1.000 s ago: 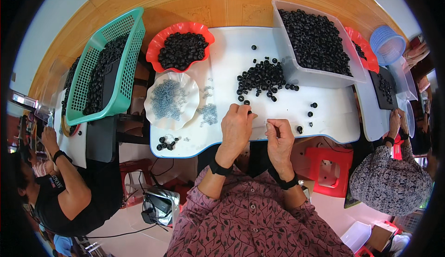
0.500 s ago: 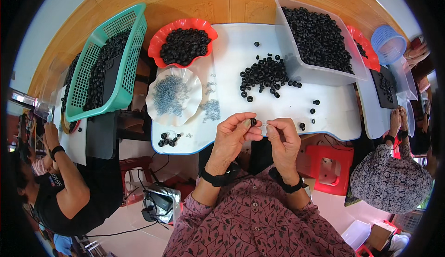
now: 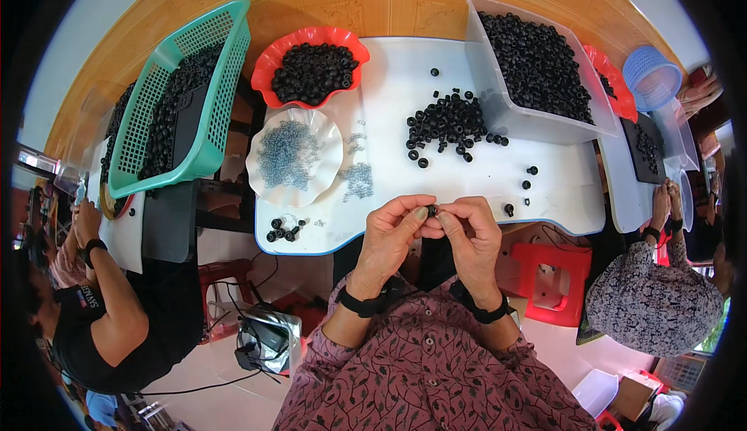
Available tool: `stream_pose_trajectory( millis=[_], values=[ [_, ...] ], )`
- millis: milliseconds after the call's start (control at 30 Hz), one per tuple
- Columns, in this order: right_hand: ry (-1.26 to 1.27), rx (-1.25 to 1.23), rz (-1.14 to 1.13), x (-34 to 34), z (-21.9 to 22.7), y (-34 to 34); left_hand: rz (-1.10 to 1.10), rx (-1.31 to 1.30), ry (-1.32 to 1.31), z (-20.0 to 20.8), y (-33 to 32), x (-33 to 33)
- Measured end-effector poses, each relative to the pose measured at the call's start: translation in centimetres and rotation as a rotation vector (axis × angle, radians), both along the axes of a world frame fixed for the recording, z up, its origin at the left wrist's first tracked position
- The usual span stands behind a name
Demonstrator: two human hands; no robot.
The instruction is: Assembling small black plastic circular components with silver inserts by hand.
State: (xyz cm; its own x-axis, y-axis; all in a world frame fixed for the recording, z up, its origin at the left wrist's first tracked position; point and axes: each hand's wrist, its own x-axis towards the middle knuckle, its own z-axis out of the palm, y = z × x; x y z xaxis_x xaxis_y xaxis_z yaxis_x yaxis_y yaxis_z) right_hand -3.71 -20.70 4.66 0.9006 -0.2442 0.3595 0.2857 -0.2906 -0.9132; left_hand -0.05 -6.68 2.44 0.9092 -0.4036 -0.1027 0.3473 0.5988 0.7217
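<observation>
Above the table's front edge, my left hand (image 3: 394, 233) pinches a small round black plastic part (image 3: 431, 211) between thumb and fingers. My right hand (image 3: 471, 233) is closed too, its thumb and fingertips pressed against the same part; whatever tiny piece lies in them is hidden. Both wrists wear black bands. Beyond my hands, a loose pile of black parts (image 3: 447, 126) lies on the white tabletop (image 3: 389, 65). To the left, a white wavy-rimmed dish (image 3: 329, 168) holds many tiny greyish spring-like coils (image 3: 286, 155), and more coils (image 3: 358, 180) lie beside it.
Black parts fill a red wavy bowl (image 3: 266, 65), a green basket (image 3: 210, 159) and a clear bin (image 3: 545, 124). A few black pieces (image 3: 283, 231) lie at the table's left corner. Co-workers sit left and right. A red stool (image 3: 529, 271) stands below the table's right side.
My right hand has moved left, so its fingertips now meet the black part in my left hand. The gap between the two hands has closed.
</observation>
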Motion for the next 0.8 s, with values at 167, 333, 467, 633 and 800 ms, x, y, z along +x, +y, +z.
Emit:
stream_pose_trajectory(
  millis=[167,333,467,633,800],
  values=[
    [0.048,0.094,0.042,-0.2,0.0,0.1,0.016,0.109,-0.019,0.0,0.2,-0.4],
    [0.125,0.148,0.128,-0.2,-0.5,-0.3,0.03,0.202,-0.08,-0.5,0.7,-0.6],
    [0.216,0.195,0.176,-0.2,-0.6,-0.8,-0.007,0.229,-0.113,-0.9,1.1,-0.8],
    [0.268,0.237,0.178,-0.4,-0.7,-0.7,-0.008,0.206,-0.106,-1.5,1.1,-1.1],
    [0.326,0.24,0.184,-0.3,-0.6,-0.9,-0.017,0.2,-0.111,-1.5,1.1,-1.1]
  ],
)
